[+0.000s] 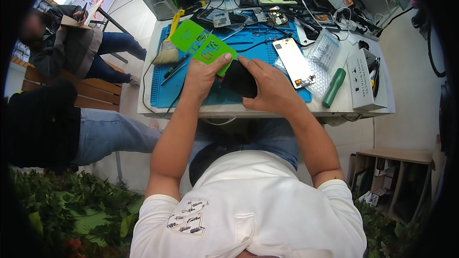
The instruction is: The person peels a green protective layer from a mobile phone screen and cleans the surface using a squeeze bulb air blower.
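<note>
My left hand point(200, 77) is closed on a bright green printed card point(195, 43), with the thumb lying on its lower right part. A black, flat, phone-like slab point(239, 80) rests between my two hands, its upper left edge against the card. My right hand point(271, 86) grips that slab along its right side, fingers on top and thumb at the lower edge. The left hand's fingers are partly hidden. Both hands are above a blue repair mat point(160, 88).
Right of my hands lie a phone screen panel point(292, 62), bubble wrap point(322, 52), a green-handled tool point(333, 88) and a white box point(366, 79). A brush point(167, 52) lies left. Cables and phone parts crowd the back. Two people sit at the left.
</note>
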The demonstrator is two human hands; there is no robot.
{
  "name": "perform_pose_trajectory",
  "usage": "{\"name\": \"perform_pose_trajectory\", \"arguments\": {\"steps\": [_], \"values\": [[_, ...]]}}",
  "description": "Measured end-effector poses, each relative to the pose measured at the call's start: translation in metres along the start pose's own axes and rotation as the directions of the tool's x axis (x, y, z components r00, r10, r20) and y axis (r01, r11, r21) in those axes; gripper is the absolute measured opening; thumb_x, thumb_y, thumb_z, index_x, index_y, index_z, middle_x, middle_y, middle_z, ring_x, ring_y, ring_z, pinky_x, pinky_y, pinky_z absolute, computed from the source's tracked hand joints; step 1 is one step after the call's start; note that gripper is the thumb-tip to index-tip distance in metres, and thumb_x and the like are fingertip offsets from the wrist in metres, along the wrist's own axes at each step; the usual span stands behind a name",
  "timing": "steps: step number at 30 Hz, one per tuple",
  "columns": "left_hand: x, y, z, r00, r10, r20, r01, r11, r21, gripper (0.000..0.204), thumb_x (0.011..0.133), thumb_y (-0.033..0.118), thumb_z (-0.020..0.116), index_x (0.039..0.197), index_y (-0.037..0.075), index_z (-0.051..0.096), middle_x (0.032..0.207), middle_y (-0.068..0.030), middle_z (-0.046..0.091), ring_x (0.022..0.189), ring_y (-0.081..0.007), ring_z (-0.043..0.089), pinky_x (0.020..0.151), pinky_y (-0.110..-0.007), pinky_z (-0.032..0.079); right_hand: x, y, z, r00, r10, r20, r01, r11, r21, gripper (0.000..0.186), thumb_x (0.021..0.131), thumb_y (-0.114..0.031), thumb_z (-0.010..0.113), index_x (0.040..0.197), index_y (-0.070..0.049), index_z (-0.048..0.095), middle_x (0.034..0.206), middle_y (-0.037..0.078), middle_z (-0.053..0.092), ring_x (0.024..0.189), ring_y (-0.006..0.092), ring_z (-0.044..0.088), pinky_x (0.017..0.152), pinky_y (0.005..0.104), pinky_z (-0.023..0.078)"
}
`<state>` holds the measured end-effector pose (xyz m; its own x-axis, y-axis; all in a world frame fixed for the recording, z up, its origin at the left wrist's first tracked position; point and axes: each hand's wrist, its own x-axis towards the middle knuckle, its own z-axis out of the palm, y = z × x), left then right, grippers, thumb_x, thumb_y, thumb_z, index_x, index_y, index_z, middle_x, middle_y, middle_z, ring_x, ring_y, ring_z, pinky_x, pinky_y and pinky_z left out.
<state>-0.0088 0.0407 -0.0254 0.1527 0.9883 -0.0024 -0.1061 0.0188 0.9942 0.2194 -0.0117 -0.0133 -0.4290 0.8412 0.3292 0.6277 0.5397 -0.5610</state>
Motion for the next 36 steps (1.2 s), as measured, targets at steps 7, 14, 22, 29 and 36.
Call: {"name": "perform_pose_trajectory", "arguments": {"steps": [7, 14, 22, 29, 36], "values": [[0.001, 0.004, -0.005, 0.999, -0.012, 0.036, 0.013, 0.999, -0.034, 0.031, 0.094, 0.021, 0.094, 0.115, 0.007, 0.076, 0.096, -0.0010, 0.077, 0.077, -0.0107, 0.069, 0.064, -0.028, 0.053, 0.001, -0.002, -0.004, 0.999, -0.021, -0.044, 0.021, 1.000, -0.001, 0.090, 0.071, -0.014, 0.091, 0.151, -0.002, 0.052, 0.123, 0.019, 0.068, 0.118, 0.0393, 0.068, 0.098, 0.0476, 0.060], [0.002, 0.010, -0.009, 0.994, 0.053, 0.098, -0.045, 0.995, -0.085, 0.025, 0.093, 0.016, 0.093, 0.108, 0.002, 0.078, 0.093, -0.0040, 0.077, 0.075, -0.0135, 0.069, 0.069, -0.030, 0.056, 0.004, -0.007, -0.013, 1.000, -0.019, 0.012, 0.019, 1.000, -0.007, 0.086, 0.067, -0.005, 0.092, 0.145, -0.004, 0.055, 0.123, 0.017, 0.069, 0.118, 0.0387, 0.066, 0.099, 0.0470, 0.059], [-0.006, 0.032, -0.021, 0.992, 0.050, 0.119, -0.058, 0.996, 0.064, 0.022, 0.092, 0.007, 0.092, 0.107, 0.000, 0.077, 0.093, -0.0064, 0.078, 0.079, -0.0146, 0.072, 0.073, -0.031, 0.058, 0.012, -0.003, -0.016, 0.977, -0.213, -0.017, 0.207, 0.962, -0.181, 0.091, 0.067, 0.001, 0.091, 0.151, -0.010, 0.058, 0.134, 0.012, 0.068, 0.123, 0.0352, 0.064, 0.109, 0.0488, 0.052], [-0.010, 0.016, -0.030, 0.984, 0.159, 0.079, -0.169, 0.975, 0.146, 0.030, 0.086, 0.005, 0.097, 0.110, -0.001, 0.078, 0.094, -0.0084, 0.080, 0.076, -0.0168, 0.075, 0.071, -0.030, 0.061, 0.020, 0.002, -0.023, 0.964, -0.246, 0.097, 0.262, 0.937, -0.231, 0.092, 0.070, -0.005, 0.095, 0.155, -0.014, 0.058, 0.141, 0.012, 0.065, 0.127, 0.0368, 0.063, 0.114, 0.0489, 0.051], [-0.028, 0.013, -0.035, 0.944, 0.327, 0.045, -0.305, 0.814, 0.494, 0.025, 0.087, 0.011, 0.097, 0.102, -0.001, 0.081, 0.096, -0.0055, 0.082, 0.084, -0.0159, 0.076, 0.078, -0.032, 0.059, -0.009, 0.027, -0.022, 0.945, -0.159, -0.287, 0.086, 0.964, -0.250, 0.088, 0.072, -0.021, 0.102, 0.148, -0.007, 0.059, 0.141, 0.016, 0.065, 0.134, 0.0386, 0.061, 0.116, 0.0500, 0.051]]}}
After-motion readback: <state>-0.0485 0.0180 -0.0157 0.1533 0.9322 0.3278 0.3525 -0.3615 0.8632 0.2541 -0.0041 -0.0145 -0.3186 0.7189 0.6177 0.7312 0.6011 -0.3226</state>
